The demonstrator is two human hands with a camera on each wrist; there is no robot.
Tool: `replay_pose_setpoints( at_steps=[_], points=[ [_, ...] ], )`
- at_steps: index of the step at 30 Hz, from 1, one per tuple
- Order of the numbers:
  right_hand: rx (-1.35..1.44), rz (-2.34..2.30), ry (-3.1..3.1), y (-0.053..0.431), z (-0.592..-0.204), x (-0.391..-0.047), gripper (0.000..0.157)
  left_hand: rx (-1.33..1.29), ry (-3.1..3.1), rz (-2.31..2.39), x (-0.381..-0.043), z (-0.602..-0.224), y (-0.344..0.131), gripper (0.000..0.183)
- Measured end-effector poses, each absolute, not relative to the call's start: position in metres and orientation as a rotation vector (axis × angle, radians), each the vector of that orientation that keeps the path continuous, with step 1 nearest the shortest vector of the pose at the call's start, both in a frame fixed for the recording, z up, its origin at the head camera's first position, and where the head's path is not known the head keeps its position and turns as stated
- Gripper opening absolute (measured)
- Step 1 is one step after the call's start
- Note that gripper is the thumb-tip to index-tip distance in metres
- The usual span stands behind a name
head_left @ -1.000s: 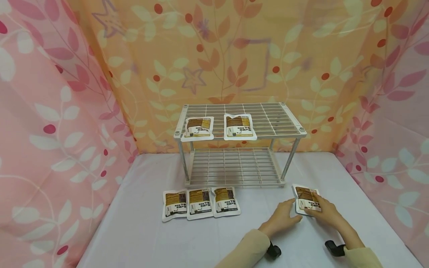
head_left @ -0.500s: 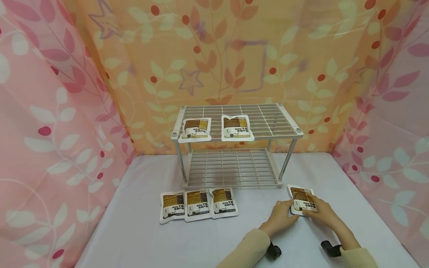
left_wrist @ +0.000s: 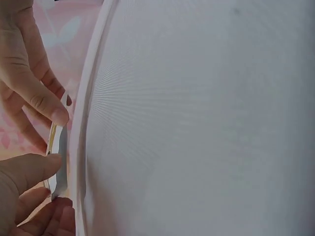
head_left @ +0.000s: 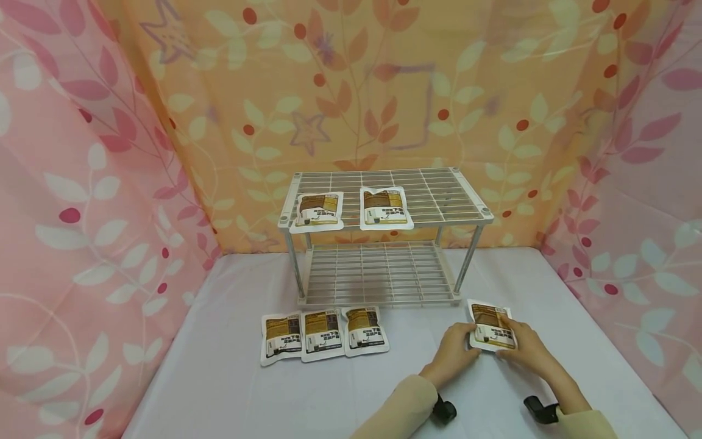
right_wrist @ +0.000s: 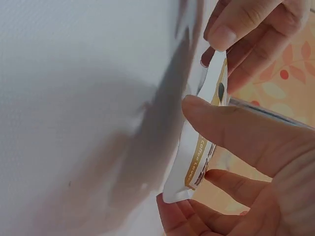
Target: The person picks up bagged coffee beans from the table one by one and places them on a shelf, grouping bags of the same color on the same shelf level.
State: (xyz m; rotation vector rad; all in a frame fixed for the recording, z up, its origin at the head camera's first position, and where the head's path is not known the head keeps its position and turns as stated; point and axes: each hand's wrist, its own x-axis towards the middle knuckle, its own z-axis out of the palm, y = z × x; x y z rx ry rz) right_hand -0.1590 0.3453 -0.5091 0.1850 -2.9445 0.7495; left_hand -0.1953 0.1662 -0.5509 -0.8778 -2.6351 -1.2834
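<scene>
A flat white pouch with a brown-and-gold label (head_left: 490, 332) is between both hands at the right of the table. My left hand (head_left: 451, 353) pinches its left edge. The right hand (head_left: 529, 352) holds the opposite side, thumb toward me. Seen edge-on in the right wrist view, the pouch (right_wrist: 197, 152) stands off the white cloth, over a shadow. The right thumb (right_wrist: 236, 125) lies along its near side, while the left hand (right_wrist: 256, 34) grips its upper end. In the left wrist view, the pouch (left_wrist: 58, 169) shows as a thin strip between the two hands.
A two-tier white wire rack (head_left: 439, 198) stands at the back of the table. Two similar pouches, left (head_left: 318, 212) and right (head_left: 386, 208), lie at its top front edge. Three more, including a middle pouch (head_left: 322, 335), lie overlapping in a row before it.
Both hands and the pouch have shifted slightly left, closer to the rack's right foot. The head view has also moved a little. Rack and other pouches stay in place.
</scene>
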Motion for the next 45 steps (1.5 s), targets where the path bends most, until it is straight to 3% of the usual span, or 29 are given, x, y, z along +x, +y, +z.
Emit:
replay_pose_setpoints(
  at_steps=[23, 31, 45],
  points=[
    [0.237, 0.801, -2.813, 0.315, -0.486, -0.158, 0.076, -0.809, -2.553, -1.528, -0.203, -0.527, 0.137, 0.053],
    [0.234, 0.796, -2.735, 0.302, -0.478, -0.161, 0.070, -0.790, -2.538, -1.533, -0.204, -0.515, 0.126, 0.056],
    [0.264, 0.794, -2.637, 0.287, -0.469, -0.168, 0.073, -0.799, -2.428, -1.405, -0.200, -0.493, 0.107, 0.057]
  ],
)
